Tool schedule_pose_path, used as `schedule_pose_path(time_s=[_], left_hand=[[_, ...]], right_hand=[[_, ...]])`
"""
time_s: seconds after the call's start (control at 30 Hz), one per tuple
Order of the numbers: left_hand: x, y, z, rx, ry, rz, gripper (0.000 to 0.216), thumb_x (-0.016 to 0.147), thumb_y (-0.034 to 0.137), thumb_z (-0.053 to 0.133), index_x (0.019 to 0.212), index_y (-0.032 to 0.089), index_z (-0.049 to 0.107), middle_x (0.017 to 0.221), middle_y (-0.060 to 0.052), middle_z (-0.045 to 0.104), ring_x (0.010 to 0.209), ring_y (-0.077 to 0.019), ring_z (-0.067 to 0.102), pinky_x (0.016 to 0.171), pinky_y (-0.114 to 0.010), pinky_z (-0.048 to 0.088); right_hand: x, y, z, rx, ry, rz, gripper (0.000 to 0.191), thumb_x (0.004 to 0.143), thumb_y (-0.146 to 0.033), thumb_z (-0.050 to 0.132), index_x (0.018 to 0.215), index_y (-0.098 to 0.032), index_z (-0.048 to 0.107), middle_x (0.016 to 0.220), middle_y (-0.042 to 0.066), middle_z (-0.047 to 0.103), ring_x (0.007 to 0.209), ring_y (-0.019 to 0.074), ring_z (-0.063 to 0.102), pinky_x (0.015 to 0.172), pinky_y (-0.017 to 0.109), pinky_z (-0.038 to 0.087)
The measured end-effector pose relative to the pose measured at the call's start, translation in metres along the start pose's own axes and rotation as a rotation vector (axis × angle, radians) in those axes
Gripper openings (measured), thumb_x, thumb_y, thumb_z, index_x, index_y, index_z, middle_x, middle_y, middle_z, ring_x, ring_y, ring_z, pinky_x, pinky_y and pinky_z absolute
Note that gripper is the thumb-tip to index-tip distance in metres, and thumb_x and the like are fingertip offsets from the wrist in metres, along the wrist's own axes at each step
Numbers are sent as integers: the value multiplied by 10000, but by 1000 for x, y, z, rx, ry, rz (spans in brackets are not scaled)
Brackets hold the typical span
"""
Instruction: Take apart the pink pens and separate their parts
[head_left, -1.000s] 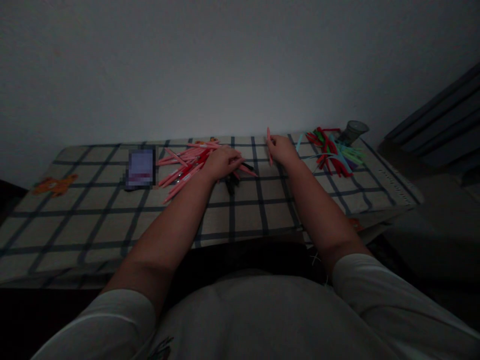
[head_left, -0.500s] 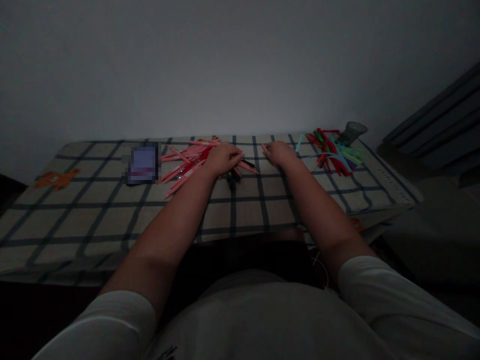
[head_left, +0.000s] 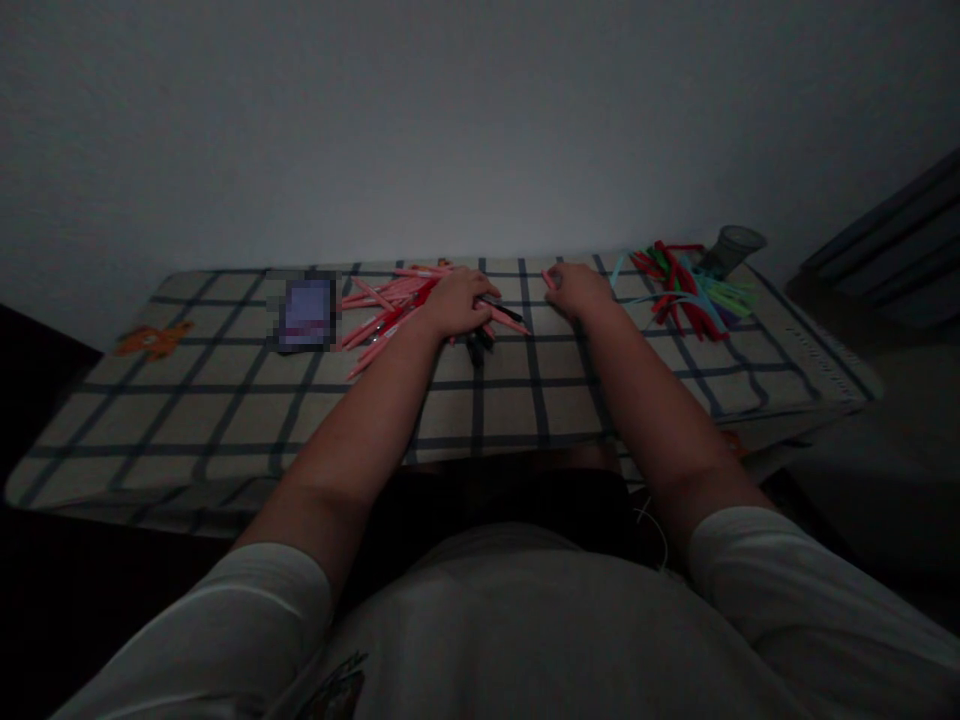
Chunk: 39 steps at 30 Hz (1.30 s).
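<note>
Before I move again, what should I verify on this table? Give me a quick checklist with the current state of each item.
1. Right hand grips a pink pen: ok, only its tip shows.
2. Left hand has a grip on the pink pen pile: cannot tell, it lies on top.
3. Dark pieces lie within reach of the left hand: ok.
4. Coloured sticks pile is apart from the right hand: ok.
5. Cup is upright: ok.
6. Lighting: not ok, dim.

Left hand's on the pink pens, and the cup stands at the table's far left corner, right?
No. The head view shows the cup at the far right corner of the table, beside the coloured sticks. The left hand does rest on the pink pens.
</note>
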<state>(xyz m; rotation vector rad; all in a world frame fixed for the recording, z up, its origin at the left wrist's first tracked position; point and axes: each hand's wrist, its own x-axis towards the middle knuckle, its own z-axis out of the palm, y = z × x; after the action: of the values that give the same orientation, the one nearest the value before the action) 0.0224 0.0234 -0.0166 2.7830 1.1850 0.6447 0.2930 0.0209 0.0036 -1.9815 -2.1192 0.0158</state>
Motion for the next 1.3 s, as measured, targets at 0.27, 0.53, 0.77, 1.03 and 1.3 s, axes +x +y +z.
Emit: schedule_pose_path(time_s=[0.27,0.53,0.77,1.03,1.3], left_hand=[[-1,-3,1,10,-26,-41,491,865,232,579,1277,213,844,1395,-124,787,1341,-346,664,1241,-566,423],[0,-7,2,9,-20,-33,490,873,192,551,1265,198,845,1389,-123,796,1315,-339,669,1218,-556,437],[0,-7,1,2,-6,-42,468,885,199,565,1256,218,851,1353,-118,807,1304,-328,669,1229,-558,428],[1,-6,1,30,-15,-59,472,880,178,560,1248,220,852,1340,-106,812,1276,-315,688,1213,-534,432],[0,0,-4,42,-18,-78,456,893,185,588,1269,164,845,1275,-158,810,1264,-344,670,1183,-535,453]], right_hand=[[-2,0,-6,-17,5,39,450,989,-263,627,1394,-150,786,1373,215,774,1295,396,710,1094,521,573],[3,4,-3,-26,2,52,432,1018,-182,549,1364,-141,804,1402,251,742,1308,425,701,1090,554,568],[1,3,-6,-27,-4,53,445,1018,-151,544,1386,-137,795,1447,250,715,1333,425,676,1122,567,546],[3,-1,2,56,50,-92,511,976,-218,588,1452,-146,760,1423,210,724,1320,378,649,1176,511,493],[-7,-30,9,441,-104,-442,345,1018,-317,665,1280,-188,850,1303,136,817,1232,313,717,1130,429,512]])
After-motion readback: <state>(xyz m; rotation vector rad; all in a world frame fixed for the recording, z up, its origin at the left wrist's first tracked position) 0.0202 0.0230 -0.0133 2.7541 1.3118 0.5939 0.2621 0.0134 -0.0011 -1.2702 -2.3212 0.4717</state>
